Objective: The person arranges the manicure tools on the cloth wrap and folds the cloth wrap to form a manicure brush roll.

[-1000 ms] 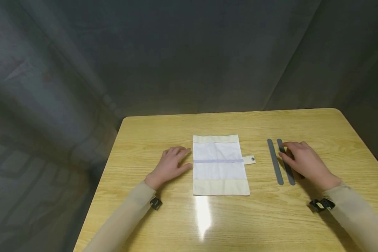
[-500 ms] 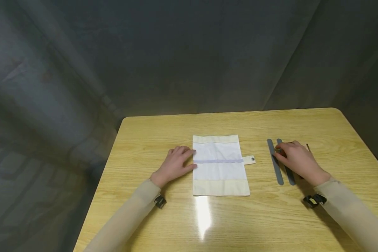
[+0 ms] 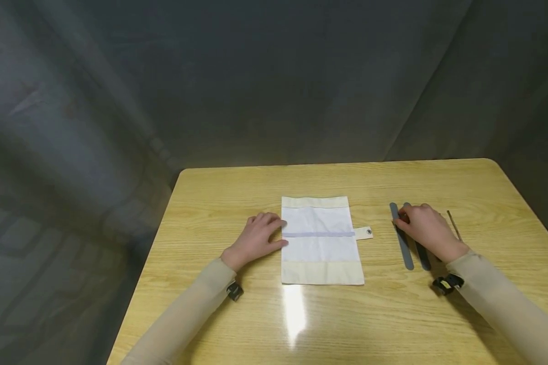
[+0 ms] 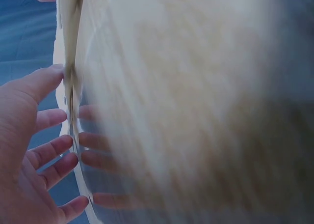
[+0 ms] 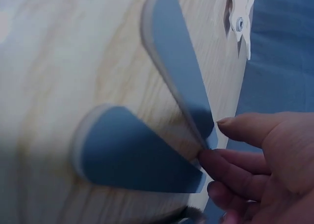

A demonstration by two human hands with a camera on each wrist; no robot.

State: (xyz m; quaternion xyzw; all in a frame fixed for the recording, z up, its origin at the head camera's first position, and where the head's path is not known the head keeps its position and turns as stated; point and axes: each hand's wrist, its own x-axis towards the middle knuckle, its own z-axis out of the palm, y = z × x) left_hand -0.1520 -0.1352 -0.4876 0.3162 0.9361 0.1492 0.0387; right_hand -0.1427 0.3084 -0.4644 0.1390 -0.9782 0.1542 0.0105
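A white cloth pouch [image 3: 319, 248] lies unfolded, with cream end bands, a pale lavender strip across its middle and a snap tab [image 3: 364, 232] on its right. My left hand [image 3: 258, 238] rests at its left edge, fingers spread, thumb and fingertips touching the border. Two grey nail files lie to the right, side by side. My right hand [image 3: 426, 228] reaches across the right nail file [image 5: 132, 155], covering its middle in the head view. Its thumb and index finger pinch the long edges of the left nail file [image 5: 176, 62], which lies flat.
A thin dark stick [image 3: 454, 225] lies to the right of my right hand, partly hidden by it. The wooden table [image 3: 370, 324] ends at a dark curtain [image 3: 278, 91] behind and at the left. Light glares off the tabletop below the pouch.
My right hand has moved left from the right nail file to the left one, uncovering more of the thin stick. My left hand has shifted right onto the pouch's edge.
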